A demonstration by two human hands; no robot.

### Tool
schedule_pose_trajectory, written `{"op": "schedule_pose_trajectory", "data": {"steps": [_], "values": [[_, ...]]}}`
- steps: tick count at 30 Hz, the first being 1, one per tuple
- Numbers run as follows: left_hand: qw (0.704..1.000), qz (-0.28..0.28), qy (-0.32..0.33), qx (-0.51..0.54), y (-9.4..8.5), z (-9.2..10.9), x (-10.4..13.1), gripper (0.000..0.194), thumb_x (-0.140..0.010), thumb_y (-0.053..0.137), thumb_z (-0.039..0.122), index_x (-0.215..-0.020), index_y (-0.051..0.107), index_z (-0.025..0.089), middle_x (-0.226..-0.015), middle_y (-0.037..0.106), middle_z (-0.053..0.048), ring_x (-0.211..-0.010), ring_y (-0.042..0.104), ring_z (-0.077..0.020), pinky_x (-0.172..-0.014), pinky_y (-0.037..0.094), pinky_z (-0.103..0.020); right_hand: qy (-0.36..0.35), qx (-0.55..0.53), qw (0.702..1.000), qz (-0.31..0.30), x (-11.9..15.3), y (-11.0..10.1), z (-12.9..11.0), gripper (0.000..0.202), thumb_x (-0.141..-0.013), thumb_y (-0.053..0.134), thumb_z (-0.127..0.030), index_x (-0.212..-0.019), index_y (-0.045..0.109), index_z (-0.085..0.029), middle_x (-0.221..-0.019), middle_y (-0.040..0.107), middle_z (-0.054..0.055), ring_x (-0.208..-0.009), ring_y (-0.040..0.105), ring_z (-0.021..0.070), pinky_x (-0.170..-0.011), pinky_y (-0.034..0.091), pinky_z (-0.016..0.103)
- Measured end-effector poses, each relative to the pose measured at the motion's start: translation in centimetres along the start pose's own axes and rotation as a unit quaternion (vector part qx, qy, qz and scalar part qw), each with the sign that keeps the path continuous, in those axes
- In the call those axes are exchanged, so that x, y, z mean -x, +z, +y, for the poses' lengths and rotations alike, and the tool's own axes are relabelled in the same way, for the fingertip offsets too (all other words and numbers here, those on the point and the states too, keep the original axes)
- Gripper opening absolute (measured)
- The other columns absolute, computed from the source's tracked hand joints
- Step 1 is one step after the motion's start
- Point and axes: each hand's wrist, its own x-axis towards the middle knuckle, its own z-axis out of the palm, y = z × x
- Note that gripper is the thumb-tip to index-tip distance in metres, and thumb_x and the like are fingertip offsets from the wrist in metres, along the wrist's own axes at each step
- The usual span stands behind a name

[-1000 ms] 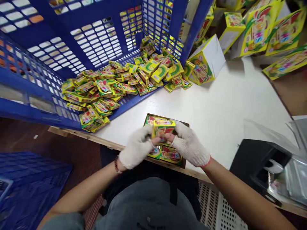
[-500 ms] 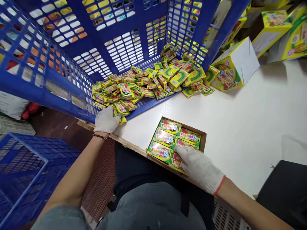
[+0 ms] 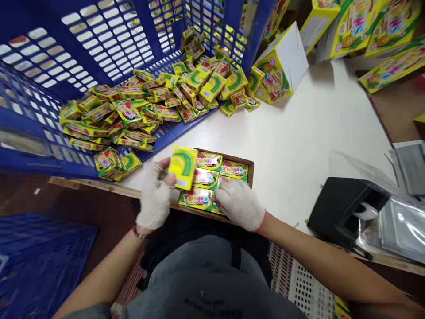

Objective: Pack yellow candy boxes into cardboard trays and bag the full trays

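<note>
While a slotted blue crate (image 3: 40,161) at far left holds a heap of small TWINS cartons (image 3: 128,110), the gloved left hand (image 3: 153,201) is closed, thumb and fingers pinching a single yellow-green carton (image 3: 182,166) over the left edge of a shallow cardboard tray (image 3: 250,173). Packed cartons (image 3: 198,199) lie label up in the tray. The gloved right hand (image 3: 239,204) has its fingers curled over the right-hand column; whether it grips anything cannot be told. Farther right on the white desk (image 3: 299,146) sits a black tape dispenser (image 3: 335,204)
</note>
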Motion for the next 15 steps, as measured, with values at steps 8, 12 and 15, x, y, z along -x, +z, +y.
{"op": "schedule_pose_trajectory", "data": {"steps": [8,12,15], "values": [[0.994,-0.056,-0.057,0.075,1.5,-0.7,1.2,0.060,-0.081,0.073,0.045,-0.129,0.052,0.016,-0.121,0.067,-0.013,-0.102,0.069,-0.0237,-0.082,0.059,-0.034,0.036,-0.021,0.984,-0.173,-0.3,-2.3,0.2,0.021,-0.097,0.048,-0.023,-0.093,0.068,-0.015,-0.090,0.070,0.011,-0.082,0.062,0.0211,-0.070,0.039,0.031],[0.990,-0.086,-0.061,0.095,1.8,0.1,1.0,0.060,-0.079,0.075,0.042,-0.129,0.053,0.016,-0.126,0.065,-0.014,-0.107,0.068,-0.0258,-0.084,0.060,-0.035,0.048,-0.042,0.961,-0.269,-0.7,-3.3,0.8,0.018,-0.092,0.052,-0.018,-0.094,0.070,-0.017,-0.089,0.071,0.009,-0.078,0.063,0.0204,-0.066,0.041,0.030],[0.980,-0.118,-0.074,0.144,3.2,1.6,0.9,0.058,-0.077,0.077,0.039,-0.126,0.055,0.017,-0.126,0.066,-0.013,-0.109,0.067,-0.0260,-0.085,0.060,-0.035,0.084,-0.163,0.968,-0.171,-1.2,-4.1,2.5,0.023,-0.094,0.049,-0.022,-0.109,0.066,-0.018,-0.094,0.070,0.007,-0.083,0.063,0.0183,-0.070,0.046,0.028]]}}
